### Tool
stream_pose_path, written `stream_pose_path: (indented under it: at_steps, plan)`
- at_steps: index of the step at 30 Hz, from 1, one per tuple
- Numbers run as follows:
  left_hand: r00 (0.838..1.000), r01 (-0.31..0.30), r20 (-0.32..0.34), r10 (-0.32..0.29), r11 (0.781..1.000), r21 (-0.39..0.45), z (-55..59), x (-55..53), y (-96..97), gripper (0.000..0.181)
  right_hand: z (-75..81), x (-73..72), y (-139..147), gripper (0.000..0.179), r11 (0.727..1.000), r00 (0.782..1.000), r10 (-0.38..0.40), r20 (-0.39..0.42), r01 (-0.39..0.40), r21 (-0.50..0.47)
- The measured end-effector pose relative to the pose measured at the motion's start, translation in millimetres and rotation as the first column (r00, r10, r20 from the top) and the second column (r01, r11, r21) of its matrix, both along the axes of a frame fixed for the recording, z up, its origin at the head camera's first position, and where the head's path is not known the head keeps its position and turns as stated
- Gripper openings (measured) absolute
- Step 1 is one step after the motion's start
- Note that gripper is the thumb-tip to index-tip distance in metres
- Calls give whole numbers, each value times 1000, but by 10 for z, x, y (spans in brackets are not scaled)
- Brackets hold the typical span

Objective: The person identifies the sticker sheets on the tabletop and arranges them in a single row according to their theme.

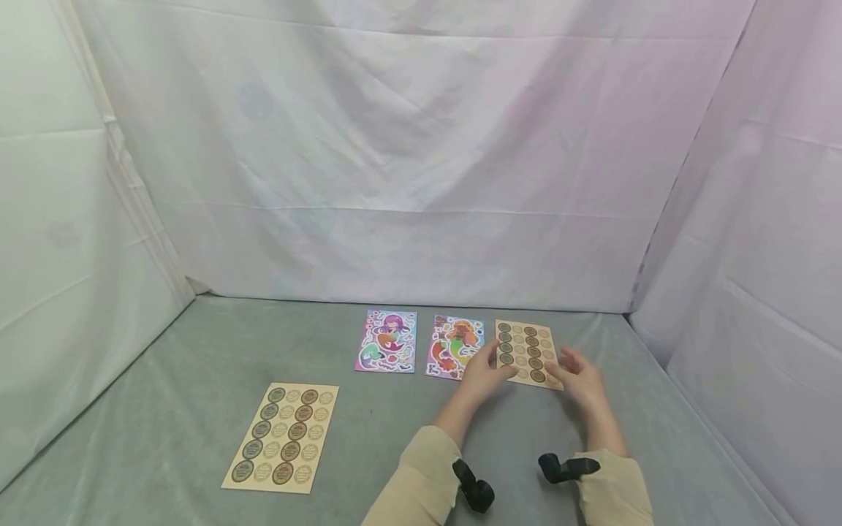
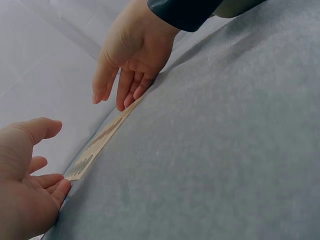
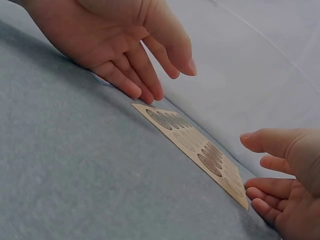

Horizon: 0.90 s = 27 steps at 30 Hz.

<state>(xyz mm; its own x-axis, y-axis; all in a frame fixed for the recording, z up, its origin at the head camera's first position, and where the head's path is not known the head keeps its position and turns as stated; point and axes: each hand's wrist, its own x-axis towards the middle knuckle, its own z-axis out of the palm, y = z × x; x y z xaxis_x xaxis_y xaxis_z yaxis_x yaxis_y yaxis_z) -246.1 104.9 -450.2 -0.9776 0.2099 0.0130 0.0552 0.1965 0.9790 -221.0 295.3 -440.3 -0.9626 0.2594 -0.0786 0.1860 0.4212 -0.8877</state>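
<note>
A tan sheet of round stickers [image 1: 526,353] lies flat at the back right, with dark and pale circles in columns. My left hand [image 1: 482,378] is at its left edge, fingers loosely extended and thumb raised. On the opposite edge is my right hand [image 1: 582,381], also with relaxed fingers. In the right wrist view, fingertips of both hands are at the edges of the sticker sheet [image 3: 192,150]; whether they press on it is hard to tell. Beside the left hand, a mermaid sticker sheet [image 1: 450,349] is partly covered by that hand.
Another mermaid sticker sheet [image 1: 388,341] lies further left in the back row. A second tan sheet of round stickers [image 1: 281,438] rests nearer the front left. Grey cloth [image 1: 164,409] covers the table, and white curtains [image 1: 395,161] enclose the back and sides.
</note>
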Motion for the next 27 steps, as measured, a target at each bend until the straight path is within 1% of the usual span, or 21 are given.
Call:
stream_pose_path:
  at_steps: [3, 9, 15, 21, 25, 27]
  plan:
    - [1000, 5, 7, -5, 1000, -12, 4, 4, -4, 65, -19, -8, -4, 69, 1000, 1000, -2, -6, 2, 6]
    - [1000, 20, 2, -20, 998, -63, 17, 12, 3, 66, -40, -8, -17, 66, 1000, 1000, 3, -27, -3, 19]
    - [1000, 27, 5, -26, 996, -87, 3, 0, 3, 68, -58, -18, -23, 68, 999, 1000, -11, -7, 12, 34]
    - [1000, 20, -5, -21, 997, -76, 0, -16, -1, 68, -51, -13, -36, 68, 999, 1000, -20, 6, 20, 26]
    - [1000, 13, -13, -14, 999, -35, -22, -24, 0, 66, -53, -22, -35, 66, 999, 999, -34, 3, 34, 3]
    - [1000, 15, -12, -15, 1000, -6, -36, -27, 0, 64, -58, -30, -34, 65, 998, 999, -54, 1, 54, -12]
